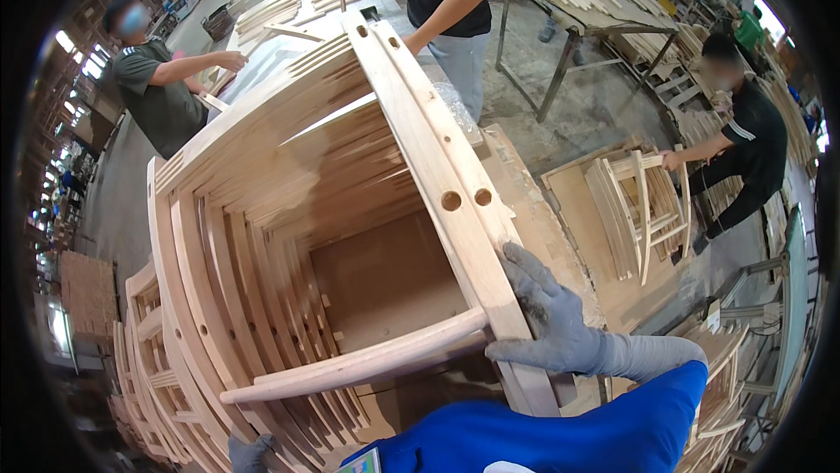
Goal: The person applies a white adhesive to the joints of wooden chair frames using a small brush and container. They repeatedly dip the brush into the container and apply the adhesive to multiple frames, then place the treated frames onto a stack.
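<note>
Pale wooden frames [411, 127], centre, are joined and stacked, remaining work unshown; grey-gloved right hand [551, 315] lies open against them; grip of grey-gloved left hand [250, 454], lower left, indeterminable.

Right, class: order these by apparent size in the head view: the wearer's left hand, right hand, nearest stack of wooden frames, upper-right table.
1. Stack of wooden frames
2. Table, though farther away
3. Right hand
4. Left hand, cut off by the lower edge
</note>
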The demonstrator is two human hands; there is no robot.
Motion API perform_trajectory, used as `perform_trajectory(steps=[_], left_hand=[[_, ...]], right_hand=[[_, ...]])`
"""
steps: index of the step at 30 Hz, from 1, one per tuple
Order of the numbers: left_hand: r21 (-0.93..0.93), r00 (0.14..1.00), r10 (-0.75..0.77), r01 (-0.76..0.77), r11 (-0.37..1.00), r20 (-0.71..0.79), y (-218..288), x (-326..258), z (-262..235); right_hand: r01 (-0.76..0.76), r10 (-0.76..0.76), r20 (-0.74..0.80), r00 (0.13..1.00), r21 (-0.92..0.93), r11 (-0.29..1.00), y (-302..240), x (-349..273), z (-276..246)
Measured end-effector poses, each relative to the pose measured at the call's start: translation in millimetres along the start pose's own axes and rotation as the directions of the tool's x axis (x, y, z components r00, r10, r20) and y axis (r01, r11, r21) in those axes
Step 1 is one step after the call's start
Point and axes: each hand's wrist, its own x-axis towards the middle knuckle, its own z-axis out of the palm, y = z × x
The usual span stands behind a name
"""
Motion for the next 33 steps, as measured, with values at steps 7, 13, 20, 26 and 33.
perform_trajectory(steps=[7,13,20,26,33], left_hand=[[-0.014,0.995,-0.079,0.080,0.997,0.057,17,-5,0],[0.269,0.982,-0.186,0.172,0.948,0.031,12,5,-10],[0.064,0.978,-0.153,0.145,0.987,0.139,2,10,-14],[0.010,0.969,-0.221,0.221,0.975,0.107,-3,14,-10],[-0.072,0.980,-0.166,0.174,0.982,0.107,-21,24,-8]], right_hand=[[0.002,-0.002,0.002,1.000,0.022,1.000,2,2,0],[-0.009,0.008,0.024,1.000,0.040,0.999,2,5,0],[-0.030,0.023,0.107,0.994,0.063,0.998,9,2,-1],[-0.075,0.070,0.109,0.992,0.045,0.996,6,2,0],[-0.294,0.283,0.082,0.956,0.178,0.939,0,-8,7]])
